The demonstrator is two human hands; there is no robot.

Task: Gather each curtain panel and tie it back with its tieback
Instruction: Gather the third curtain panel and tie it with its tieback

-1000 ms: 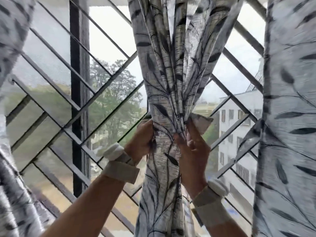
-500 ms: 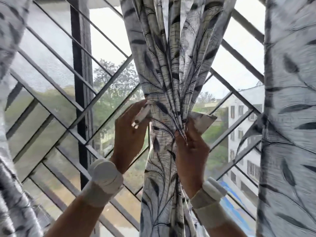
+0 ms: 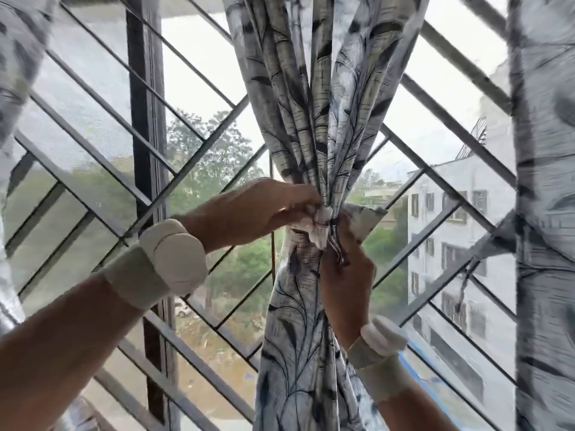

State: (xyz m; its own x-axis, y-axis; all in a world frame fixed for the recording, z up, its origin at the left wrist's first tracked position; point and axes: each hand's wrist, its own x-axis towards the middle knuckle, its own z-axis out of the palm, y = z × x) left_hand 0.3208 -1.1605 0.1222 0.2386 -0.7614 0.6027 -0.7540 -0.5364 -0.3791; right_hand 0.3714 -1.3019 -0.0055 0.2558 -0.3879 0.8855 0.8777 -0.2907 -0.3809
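Note:
A grey-and-white leaf-print curtain panel (image 3: 314,126) hangs in the middle of the window, bunched into a narrow waist at mid-height. A matching fabric tieback (image 3: 362,217) wraps that waist; its flat end sticks out to the right. My left hand (image 3: 264,208) reaches across from the left and pinches the pale tieback end at the front of the waist. My right hand (image 3: 345,272) comes up from below and grips the gathered folds and the tieback just under the waist. How the tieback ends join is hidden by my fingers.
A metal window grille (image 3: 199,157) with diagonal bars stands right behind the curtain. Another curtain panel (image 3: 544,213) hangs at the right edge, and one (image 3: 12,98) at the left edge. A dark vertical window frame (image 3: 144,119) stands left of centre.
My left hand has come from behind the curtain's left side round to the front of the waist, bringing the tieback end with it. My right hand has kept its grip on the gathered folds.

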